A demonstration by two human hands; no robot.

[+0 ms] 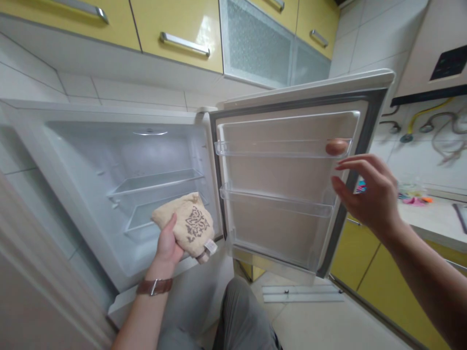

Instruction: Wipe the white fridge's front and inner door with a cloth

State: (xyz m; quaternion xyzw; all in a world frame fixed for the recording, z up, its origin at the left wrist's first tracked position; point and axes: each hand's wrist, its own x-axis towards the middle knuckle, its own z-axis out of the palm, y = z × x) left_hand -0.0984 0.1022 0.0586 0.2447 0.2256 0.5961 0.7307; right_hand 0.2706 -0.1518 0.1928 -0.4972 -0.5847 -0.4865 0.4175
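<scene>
My left hand [170, 245] grips a folded beige cloth [182, 218] with a dark printed pattern and a white tag, thumb on top. It is held in front of the open fridge compartment [120, 146], whose glass shelves [156, 182] are visible behind. On the right, my right hand [372, 192] is raised near the outer edge of the open fridge door [277, 175], thumb and fingers apart with nothing between them. Just above its fingertips, a brown egg [336, 146] rests at the right end of the upper clear door shelf [270, 148].
Yellow cupboards [189, 24] hang above the fridge. To the right is a counter [441, 214] with small colourful items [416, 200]. A white panel [302, 293] lies on the floor under the door. My knee [237, 311] is close below.
</scene>
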